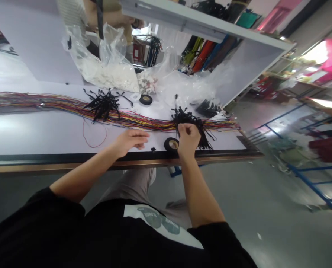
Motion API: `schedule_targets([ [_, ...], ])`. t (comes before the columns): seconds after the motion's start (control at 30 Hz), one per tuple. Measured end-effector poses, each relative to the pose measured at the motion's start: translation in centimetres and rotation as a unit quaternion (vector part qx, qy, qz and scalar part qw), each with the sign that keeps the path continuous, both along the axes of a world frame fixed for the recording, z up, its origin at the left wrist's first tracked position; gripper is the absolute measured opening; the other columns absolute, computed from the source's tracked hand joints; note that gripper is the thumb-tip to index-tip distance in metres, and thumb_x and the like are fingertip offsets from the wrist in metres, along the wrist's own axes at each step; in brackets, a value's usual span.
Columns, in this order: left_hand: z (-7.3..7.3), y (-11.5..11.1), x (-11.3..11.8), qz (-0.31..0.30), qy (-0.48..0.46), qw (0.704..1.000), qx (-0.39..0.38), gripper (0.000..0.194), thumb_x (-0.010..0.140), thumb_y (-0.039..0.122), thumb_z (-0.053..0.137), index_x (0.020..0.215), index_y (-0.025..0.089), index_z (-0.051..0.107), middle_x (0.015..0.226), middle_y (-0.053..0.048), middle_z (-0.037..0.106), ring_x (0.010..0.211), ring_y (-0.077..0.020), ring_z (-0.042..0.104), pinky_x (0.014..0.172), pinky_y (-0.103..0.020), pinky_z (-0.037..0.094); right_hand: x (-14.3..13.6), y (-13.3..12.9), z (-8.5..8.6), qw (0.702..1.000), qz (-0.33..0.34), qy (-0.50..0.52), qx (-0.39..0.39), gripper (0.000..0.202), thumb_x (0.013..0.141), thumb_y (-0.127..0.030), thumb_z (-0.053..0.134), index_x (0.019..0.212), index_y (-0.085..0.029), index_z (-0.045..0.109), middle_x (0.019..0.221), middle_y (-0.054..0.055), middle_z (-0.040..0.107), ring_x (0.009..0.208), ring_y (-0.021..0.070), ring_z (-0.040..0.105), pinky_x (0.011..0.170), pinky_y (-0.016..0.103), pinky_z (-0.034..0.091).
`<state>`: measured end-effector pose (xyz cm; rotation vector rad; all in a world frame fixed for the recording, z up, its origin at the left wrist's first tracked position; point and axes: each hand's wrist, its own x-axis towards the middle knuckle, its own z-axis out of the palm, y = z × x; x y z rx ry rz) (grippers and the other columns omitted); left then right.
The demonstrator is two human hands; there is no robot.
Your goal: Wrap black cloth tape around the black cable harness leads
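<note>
A long bundle of coloured wires (146,122) runs across the white table (57,137). My left hand (131,142) is near the front edge, its fingers stretched out and holding nothing. Farther right, my right hand (188,138) is over the lower part of a cluster of short black cables (186,116), fingers curled together; what they pinch is too small to make out. Just left of that hand stands a roll of black tape (171,144). A second black cable cluster (104,105) lies on the wires at the left.
Behind the wires are another tape roll (145,99) and clear plastic bags (110,74) of small white parts. A shelf (210,28) overhangs the back. Across the table, a person's arm (110,18) shows. Blue metal frames (302,171) stand at the right.
</note>
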<state>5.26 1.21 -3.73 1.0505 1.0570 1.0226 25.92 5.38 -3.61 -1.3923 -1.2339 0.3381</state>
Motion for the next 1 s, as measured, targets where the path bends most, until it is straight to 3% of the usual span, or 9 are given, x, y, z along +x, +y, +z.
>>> schedule_targets([
  [0.17, -0.1, 0.4, 4.2, 0.103, -0.216, 0.97, 0.042, 0.023, 0.071, 0.031, 0.067, 0.085, 0.014, 0.06, 0.079, -0.002, 0.064, 0.072, -0.0106, 0.061, 0.073, -0.026, 0.047, -4.9, -5.8, -2.7, 0.978, 0.127, 0.158, -0.045, 0.02, 0.067, -0.035, 0.063, 0.063, -0.019, 0.053, 0.057, -0.005, 0.047, 0.056, 0.0099, 0.043, 0.057, 0.024, 0.038],
  [0.27, 0.7, -0.7, 4.8, 0.07, -0.26, 0.961, 0.067, 0.031, 0.073, 0.04, 0.065, 0.086, 0.013, 0.057, 0.068, -0.001, 0.061, 0.057, -0.0088, 0.057, 0.059, -0.023, 0.046, -5.1, -8.3, -2.9, 0.954, 0.212, 0.187, -0.105, 0.021, 0.068, -0.037, 0.064, 0.063, -0.019, 0.054, 0.057, -0.005, 0.047, 0.054, 0.0091, 0.042, 0.055, 0.024, 0.037],
  [0.37, 1.7, -2.6, 4.5, -0.045, -0.215, 0.971, 0.097, 0.036, 0.072, 0.047, 0.063, 0.083, 0.013, 0.056, 0.054, 0.005, 0.05, 0.04, -0.0034, 0.039, 0.042, -0.018, 0.031, -3.7, -9.4, -2.1, 0.946, 0.258, 0.144, -0.134, 0.021, 0.062, -0.035, 0.071, 0.072, -0.02, 0.061, 0.067, -0.003, 0.055, 0.061, 0.0109, 0.047, 0.062, 0.026, 0.041],
  [0.5, 2.2, -4.4, 3.9, -0.209, -0.137, 0.964, 0.095, 0.031, 0.075, 0.043, 0.062, 0.08, 0.014, 0.052, 0.051, 0.006, 0.042, 0.041, -0.0027, 0.03, 0.038, -0.016, 0.018, -1.7, -9.5, 0.0, 0.938, 0.286, 0.147, -0.127, 0.038, 0.062, -0.04, 0.072, 0.096, -0.025, 0.063, 0.088, 0.001, 0.06, 0.079, 0.0162, 0.054, 0.074, 0.031, 0.045],
  [0.6, 1.7, -4.9, 3.9, -0.268, -0.117, 0.954, 0.065, 0.027, 0.078, 0.041, 0.057, 0.087, 0.017, 0.048, 0.051, 0.008, 0.037, 0.04, -0.0035, 0.026, 0.038, -0.016, 0.012, -1.2, -9.4, 1.2, 0.911, 0.348, 0.171, -0.14, 0.049, 0.061, -0.039, 0.073, 0.107, -0.029, 0.061, 0.087, 0.001, 0.059, 0.084, 0.0176, 0.054, 0.076, 0.032, 0.045],
  [0.73, 1.0, -5.3, 4.0, -0.305, -0.111, 0.945, 0.037, 0.025, 0.079, 0.039, 0.053, 0.091, 0.018, 0.045, 0.052, 0.008, 0.035, 0.04, -0.0036, 0.022, 0.037, -0.015, 0.011, -0.8, -9.5, 1.3, 0.86, 0.421, 0.226, -0.18, 0.05, 0.055, -0.03, 0.075, 0.103, -0.03, 0.064, 0.077, -0.001, 0.056, 0.077, 0.0157, 0.052, 0.073, 0.03, 0.045],
  [0.8, 1.0, -5.7, 4.0, -0.299, -0.104, 0.948, 0.034, 0.022, 0.08, 0.035, 0.052, 0.093, 0.019, 0.045, 0.053, 0.008, 0.036, 0.04, -0.0037, 0.023, 0.038, -0.015, 0.012, -0.7, -9.6, 1.1, 0.848, 0.433, 0.249, -0.18, 0.045, 0.053, -0.028, 0.075, 0.098, -0.029, 0.066, 0.077, -0.001, 0.057, 0.076, 0.0154, 0.052, 0.074, 0.031, 0.045],
  [0.9, 1.3, -6.2, 4.0, -0.273, -0.083, 0.958, 0.024, 0.014, 0.082, 0.027, 0.049, 0.092, 0.018, 0.045, 0.054, 0.007, 0.038, 0.04, -0.0033, 0.024, 0.038, -0.015, 0.014, -0.8, -10.0, 0.9, 0.845, 0.435, 0.272, -0.153, 0.038, 0.055, -0.032, 0.074, 0.092, -0.028, 0.068, 0.087, 0.0, 0.059, 0.08, 0.0162, 0.053, 0.077, 0.032, 0.045],
  [1.0, 1.5, -6.7, 4.1, -0.247, -0.066, 0.967, 0.001, 0.011, 0.081, 0.024, 0.049, 0.089, 0.018, 0.046, 0.054, 0.008, 0.04, 0.04, -0.0028, 0.026, 0.038, -0.015, 0.014, -1.1, -10.3, 0.8, 0.868, 0.404, 0.265, -0.113, 0.025, 0.059, -0.038, 0.073, 0.08, -0.026, 0.068, 0.094, 0.001, 0.059, 0.082, 0.016, 0.054, 0.076, 0.032, 0.045],
])
